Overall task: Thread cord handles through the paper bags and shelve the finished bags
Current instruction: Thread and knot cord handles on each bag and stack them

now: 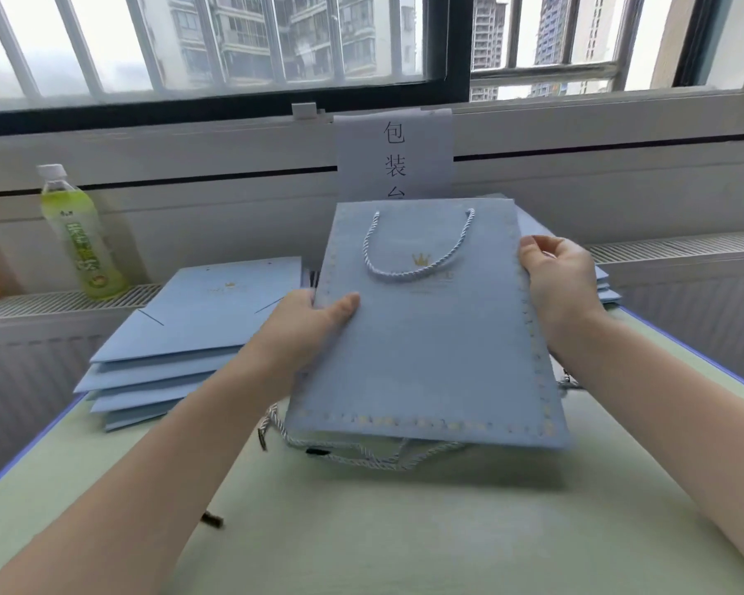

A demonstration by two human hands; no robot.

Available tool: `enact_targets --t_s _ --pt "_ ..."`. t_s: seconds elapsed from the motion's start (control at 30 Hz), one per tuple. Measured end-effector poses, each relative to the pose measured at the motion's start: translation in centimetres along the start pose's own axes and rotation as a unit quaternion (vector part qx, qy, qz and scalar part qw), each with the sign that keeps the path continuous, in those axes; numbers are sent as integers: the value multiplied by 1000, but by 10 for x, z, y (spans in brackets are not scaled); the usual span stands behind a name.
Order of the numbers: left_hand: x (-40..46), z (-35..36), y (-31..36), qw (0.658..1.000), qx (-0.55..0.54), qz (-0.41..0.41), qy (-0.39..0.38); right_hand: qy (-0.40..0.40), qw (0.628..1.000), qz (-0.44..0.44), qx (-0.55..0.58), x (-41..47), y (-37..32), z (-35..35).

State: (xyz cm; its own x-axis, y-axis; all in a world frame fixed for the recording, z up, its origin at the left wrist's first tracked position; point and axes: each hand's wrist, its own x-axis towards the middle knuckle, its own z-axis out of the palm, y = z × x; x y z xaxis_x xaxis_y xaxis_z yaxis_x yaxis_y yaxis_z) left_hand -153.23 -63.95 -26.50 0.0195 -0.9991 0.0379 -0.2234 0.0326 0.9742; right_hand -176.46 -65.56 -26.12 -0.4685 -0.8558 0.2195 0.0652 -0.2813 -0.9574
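- Stack of flat blue bags (181, 337), centre left of the frame: no cords showing, probably still to thread.
- Left hand (314, 319): grips the left edge of the bag.
- Bag (426, 337), centre, held above the table (404, 530): pale blue, gold crown, twisted cord handle (417, 251) threaded; shelving remains.
- Right hand (559, 277): grips the right edge.
- Loose cords (361, 455): beneath the bag.

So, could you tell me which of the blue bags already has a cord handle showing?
The bag held up in both hands; its handle loops across the front. The left stack shows none.
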Motion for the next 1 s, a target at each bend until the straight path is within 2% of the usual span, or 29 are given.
enact_targets --t_s 0.03,0.1,0.17,0.23,0.37,0.47,0.53,0.6,0.7,0.8,0.87,1.0 --pt "1 -1 -2 999 -38 -21 -23 8 999 35 28 1 0 0" --pt "3 -4 -5 996 -82 -24 -6 -18 976 157 153 1 -2 0" --pt "6 -7 -6 990 -133 -11 54 -106 915 275 276 -2 -5 2" --pt "11 -10 -7 977 -183 -3 113 -188 884 326 278 -5 -3 5" --pt "22 -18 -17 949 -229 -5 215 -319 856 341 224 -18 8 13" --pt "26 -23 -19 937 -227 -14 266 -473 821 284 147 -34 7 17" --pt "24 -22 -19 939 -221 -17 264 -513 810 252 129 -45 5 24" --pt "20 -19 -18 947 -237 -2 219 -469 842 241 116 -58 4 34" --pt "15 -13 -13 959 -238 54 143 -319 902 253 143 -62 10 42" --pt "14 -9 -11 975 -164 113 97 -183 940 229 174 -49 13 39" --pt "12 -4 -11 983 -75 145 78 -100 957 212 170 -39 12 34" --pt "6 9 -16 976 71 201 48 22 969 175 171 -15 10 18"
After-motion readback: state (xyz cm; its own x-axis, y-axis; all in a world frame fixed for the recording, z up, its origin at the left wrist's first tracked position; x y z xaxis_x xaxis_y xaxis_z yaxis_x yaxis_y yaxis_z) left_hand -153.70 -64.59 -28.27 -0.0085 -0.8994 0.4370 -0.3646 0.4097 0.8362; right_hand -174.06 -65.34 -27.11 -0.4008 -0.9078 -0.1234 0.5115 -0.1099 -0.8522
